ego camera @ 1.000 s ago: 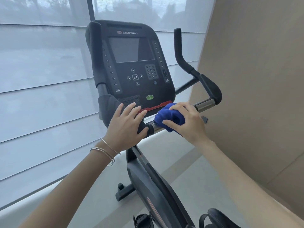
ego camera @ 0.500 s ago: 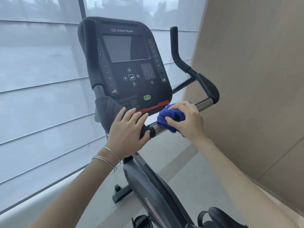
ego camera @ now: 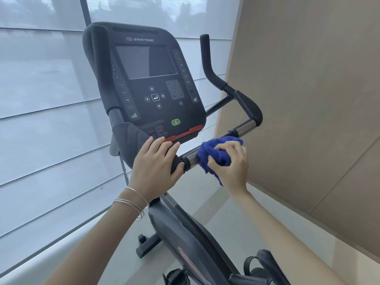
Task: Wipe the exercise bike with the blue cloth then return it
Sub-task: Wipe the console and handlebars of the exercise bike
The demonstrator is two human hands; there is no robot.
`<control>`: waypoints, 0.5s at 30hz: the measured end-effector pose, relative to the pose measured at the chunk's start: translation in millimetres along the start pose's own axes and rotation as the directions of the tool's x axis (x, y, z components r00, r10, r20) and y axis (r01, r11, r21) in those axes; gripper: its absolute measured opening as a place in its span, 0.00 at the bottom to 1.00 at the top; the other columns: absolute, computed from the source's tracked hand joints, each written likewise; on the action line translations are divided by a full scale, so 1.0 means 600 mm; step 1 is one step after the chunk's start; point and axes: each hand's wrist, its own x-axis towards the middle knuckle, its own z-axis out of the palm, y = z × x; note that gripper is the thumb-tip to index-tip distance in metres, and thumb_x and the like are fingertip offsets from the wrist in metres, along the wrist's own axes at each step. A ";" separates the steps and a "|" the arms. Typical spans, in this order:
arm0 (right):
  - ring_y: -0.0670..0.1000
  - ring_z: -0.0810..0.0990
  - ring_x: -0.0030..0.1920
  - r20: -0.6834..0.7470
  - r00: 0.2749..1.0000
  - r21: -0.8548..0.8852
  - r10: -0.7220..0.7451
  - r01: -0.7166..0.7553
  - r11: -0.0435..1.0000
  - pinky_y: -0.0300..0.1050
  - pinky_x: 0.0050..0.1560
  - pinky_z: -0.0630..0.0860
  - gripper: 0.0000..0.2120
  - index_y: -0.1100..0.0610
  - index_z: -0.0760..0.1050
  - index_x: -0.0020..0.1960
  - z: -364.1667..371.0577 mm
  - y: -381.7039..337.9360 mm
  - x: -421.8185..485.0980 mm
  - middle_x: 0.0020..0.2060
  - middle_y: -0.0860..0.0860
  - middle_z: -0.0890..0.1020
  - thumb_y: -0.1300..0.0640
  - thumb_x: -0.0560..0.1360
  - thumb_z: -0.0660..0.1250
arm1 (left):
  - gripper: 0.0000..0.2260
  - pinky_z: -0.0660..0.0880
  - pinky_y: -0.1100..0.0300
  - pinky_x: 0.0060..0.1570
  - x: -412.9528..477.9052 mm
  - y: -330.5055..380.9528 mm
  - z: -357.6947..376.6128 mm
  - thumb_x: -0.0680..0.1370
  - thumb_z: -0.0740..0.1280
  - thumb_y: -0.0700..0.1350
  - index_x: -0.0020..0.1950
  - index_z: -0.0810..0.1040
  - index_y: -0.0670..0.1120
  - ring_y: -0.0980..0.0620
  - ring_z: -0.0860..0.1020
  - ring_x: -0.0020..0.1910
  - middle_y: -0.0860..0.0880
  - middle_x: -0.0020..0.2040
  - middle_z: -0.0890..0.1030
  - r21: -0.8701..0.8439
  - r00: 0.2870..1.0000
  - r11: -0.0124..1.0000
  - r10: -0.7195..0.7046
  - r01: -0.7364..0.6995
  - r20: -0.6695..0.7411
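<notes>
The blue cloth [ego camera: 213,155], bunched round the chrome bar [ego camera: 244,127] of the exercise bike [ego camera: 176,227], now sits a little further right along that bar than a second ago. A short bare stretch of chrome shows between it and the black collar [ego camera: 186,161] on its left, where the cloth earlier met the collar. The right grip [ego camera: 230,165] is curled round the cloth, fingers over the top and thumb on the near side, pinching it against the bar. The left grip [ego camera: 154,163] has stayed on the padded end [ego camera: 176,163] just left of the collar, fingers laid over it and thumb hooked round its near side, steadying the bike. The wipe seems to be working rightward, with the far chrome stretch still ahead. Whether the console [ego camera: 148,83] is done I cannot tell, so returning the cloth looks some way off.
</notes>
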 end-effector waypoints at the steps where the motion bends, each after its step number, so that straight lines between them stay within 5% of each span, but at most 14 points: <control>1: 0.53 0.73 0.45 0.029 0.998 -0.009 -0.047 0.047 0.999 0.49 0.46 0.74 0.14 0.55 0.78 0.44 0.006 0.004 -0.030 0.43 0.52 0.80 0.47 0.65 0.70 | 0.26 0.67 0.46 0.69 0.000 0.000 0.000 0.76 0.51 0.57 0.63 0.76 0.45 0.43 0.76 0.62 0.46 0.58 0.81 0.000 1.000 1.000 0.002 -0.002 0.006; 3: 0.56 0.77 0.44 0.169 0.967 -0.096 -0.190 0.208 0.973 0.52 0.44 0.77 0.13 0.57 0.80 0.43 0.022 0.017 -0.083 0.43 0.55 0.81 0.51 0.63 0.75 | 0.26 0.66 0.46 0.69 -0.001 -0.002 -0.001 0.76 0.50 0.57 0.64 0.76 0.45 0.43 0.75 0.63 0.46 0.58 0.81 0.002 1.000 1.000 0.012 -0.012 0.012; 5: 0.58 0.78 0.43 0.252 0.951 -0.138 -0.178 0.218 0.966 0.56 0.42 0.79 0.14 0.59 0.80 0.42 0.042 0.028 -0.112 0.41 0.57 0.81 0.56 0.60 0.79 | 0.26 0.67 0.46 0.69 -0.002 -0.003 -0.002 0.76 0.50 0.57 0.63 0.76 0.45 0.43 0.76 0.62 0.46 0.57 0.82 -0.007 1.000 1.000 0.023 -0.023 0.012; 8: 0.54 0.74 0.45 0.086 0.996 -0.019 0.029 -0.027 0.999 0.54 0.44 0.78 0.13 0.59 0.79 0.44 0.054 0.018 -0.111 0.43 0.56 0.79 0.57 0.62 0.77 | 0.25 0.67 0.47 0.68 0.000 -0.004 0.002 0.76 0.51 0.57 0.62 0.78 0.46 0.43 0.76 0.61 0.47 0.55 0.82 -0.011 1.000 1.000 0.016 -0.016 -0.007; 12: 0.50 0.71 0.47 -0.041 0.996 0.025 -0.086 0.087 0.996 0.39 0.50 0.72 0.13 0.60 0.77 0.44 0.031 0.000 -0.080 0.43 0.57 0.78 0.52 0.66 0.71 | 0.24 0.67 0.47 0.68 0.001 -0.006 0.006 0.75 0.52 0.57 0.60 0.78 0.46 0.44 0.76 0.60 0.47 0.54 0.82 -0.039 1.000 0.999 0.013 -0.013 -0.018; 15: 0.51 0.71 0.47 -0.029 0.989 0.076 -0.144 0.146 0.986 0.42 0.50 0.73 0.13 0.56 0.74 0.47 0.025 -0.015 -0.071 0.45 0.53 0.77 0.52 0.66 0.71 | 0.24 0.67 0.48 0.68 0.002 -0.007 0.008 0.75 0.53 0.56 0.60 0.78 0.46 0.44 0.76 0.60 0.47 0.54 0.82 -0.043 0.999 0.999 0.015 -0.016 -0.033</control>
